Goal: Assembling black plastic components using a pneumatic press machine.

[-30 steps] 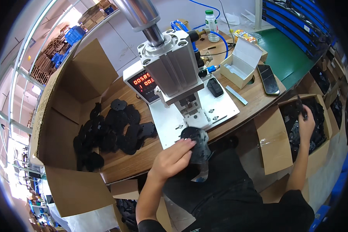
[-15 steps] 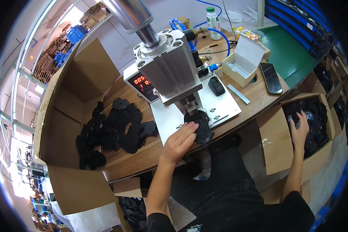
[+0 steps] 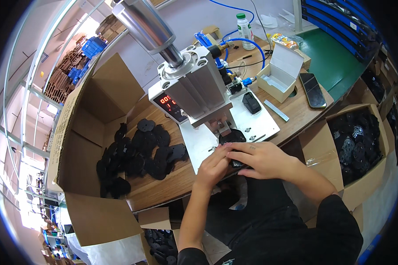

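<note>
A flat black plastic piece (image 3: 232,136) lies at the foot of a silver bench press (image 3: 193,88), on its white base plate (image 3: 194,148). Its near end sticks out past the plate and is mostly covered by my hands. My left hand (image 3: 212,168) is closed on its left edge, fingers pressed together. From the right, my right hand (image 3: 266,160) reaches over the same near end, fingers on top and thumb lower down. The fingertips of both hands meet above the piece. How firmly each grips underneath is hidden.
Left of the press, a black heap of similar pieces (image 3: 150,145) spills from a tipped cardboard box (image 3: 77,132). Another open carton (image 3: 362,190) at the right holds more. A phone (image 3: 312,90), small open box (image 3: 276,90), metal strip (image 3: 276,110) and bottle (image 3: 245,33) stand on the table.
My right hand has left the carton of black pieces at the right and come over to the piece under the press, beside my left hand. The view has shifted slightly.
</note>
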{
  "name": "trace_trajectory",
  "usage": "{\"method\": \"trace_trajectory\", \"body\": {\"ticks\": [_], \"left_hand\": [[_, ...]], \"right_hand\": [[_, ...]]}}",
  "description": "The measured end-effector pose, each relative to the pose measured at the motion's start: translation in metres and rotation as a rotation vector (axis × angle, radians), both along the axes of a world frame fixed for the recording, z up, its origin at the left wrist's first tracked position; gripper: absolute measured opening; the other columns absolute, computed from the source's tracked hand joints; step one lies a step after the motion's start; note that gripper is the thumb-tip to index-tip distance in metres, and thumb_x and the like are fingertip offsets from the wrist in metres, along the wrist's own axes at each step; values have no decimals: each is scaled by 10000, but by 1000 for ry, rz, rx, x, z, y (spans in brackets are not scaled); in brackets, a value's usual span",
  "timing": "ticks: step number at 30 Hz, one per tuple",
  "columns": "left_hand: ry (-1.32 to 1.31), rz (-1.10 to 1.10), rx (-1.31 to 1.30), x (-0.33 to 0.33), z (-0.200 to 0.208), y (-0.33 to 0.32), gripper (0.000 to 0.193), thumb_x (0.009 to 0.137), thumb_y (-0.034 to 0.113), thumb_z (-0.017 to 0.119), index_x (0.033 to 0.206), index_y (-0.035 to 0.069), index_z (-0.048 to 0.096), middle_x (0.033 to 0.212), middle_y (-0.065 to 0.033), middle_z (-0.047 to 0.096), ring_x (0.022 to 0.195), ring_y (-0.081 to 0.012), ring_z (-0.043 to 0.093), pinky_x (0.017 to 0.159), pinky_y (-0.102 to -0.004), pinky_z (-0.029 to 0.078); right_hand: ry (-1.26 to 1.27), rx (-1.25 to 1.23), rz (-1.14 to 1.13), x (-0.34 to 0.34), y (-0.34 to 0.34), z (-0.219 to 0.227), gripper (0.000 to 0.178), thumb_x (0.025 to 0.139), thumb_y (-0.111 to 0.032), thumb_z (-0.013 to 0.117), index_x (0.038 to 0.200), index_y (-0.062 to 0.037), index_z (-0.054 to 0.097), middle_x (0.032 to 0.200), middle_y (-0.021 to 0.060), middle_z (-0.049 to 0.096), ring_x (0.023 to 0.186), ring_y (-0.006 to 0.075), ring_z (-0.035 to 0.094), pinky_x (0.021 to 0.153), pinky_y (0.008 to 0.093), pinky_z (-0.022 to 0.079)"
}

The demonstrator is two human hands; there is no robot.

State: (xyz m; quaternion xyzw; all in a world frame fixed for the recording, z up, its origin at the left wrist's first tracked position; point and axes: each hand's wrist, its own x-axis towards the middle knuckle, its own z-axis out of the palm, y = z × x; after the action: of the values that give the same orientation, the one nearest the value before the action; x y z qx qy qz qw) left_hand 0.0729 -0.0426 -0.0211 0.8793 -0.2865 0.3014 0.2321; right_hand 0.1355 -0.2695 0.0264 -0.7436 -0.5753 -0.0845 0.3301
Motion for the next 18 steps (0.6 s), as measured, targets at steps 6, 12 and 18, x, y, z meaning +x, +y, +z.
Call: {"method": "trace_trajectory", "body": {"ticks": [6, 12, 18], "left_hand": [[-55, -23, -40, 1, -2, 3, 241, 773, -6, 737, 1004, -11, 670, 1201, -229, 662, 1079, -381, 681, 913, -397, 606], [83, 49, -6, -16, 19, 12, 337, 721, 1, 753, 1052, 45, 710, 1203, -193, 647, 1052, -359, 677, 869, -412, 588], [12, 794, 38, -35, 26, 113, 364, 833, 176, 761, 1148, 23, 661, 1153, -163, 649, 1082, -362, 603, 920, -464, 503]], "right_hand": [[-92, -69, -232, -23, 13, -6, 642, 808, -55, 691, 1422, -106, 515, 1393, 95, 592, 1147, 230, 680, 765, 306, 595], [-76, -146, -264, -18, 16, -11, 541, 818, -36, 655, 1352, -62, 572, 1405, 136, 592, 1146, 227, 682, 773, 301, 593], [-85, -155, -247, -15, 17, -8, 428, 828, -26, 635, 1255, -32, 611, 1370, 123, 610, 1127, 227, 687, 783, 307, 594]]}}
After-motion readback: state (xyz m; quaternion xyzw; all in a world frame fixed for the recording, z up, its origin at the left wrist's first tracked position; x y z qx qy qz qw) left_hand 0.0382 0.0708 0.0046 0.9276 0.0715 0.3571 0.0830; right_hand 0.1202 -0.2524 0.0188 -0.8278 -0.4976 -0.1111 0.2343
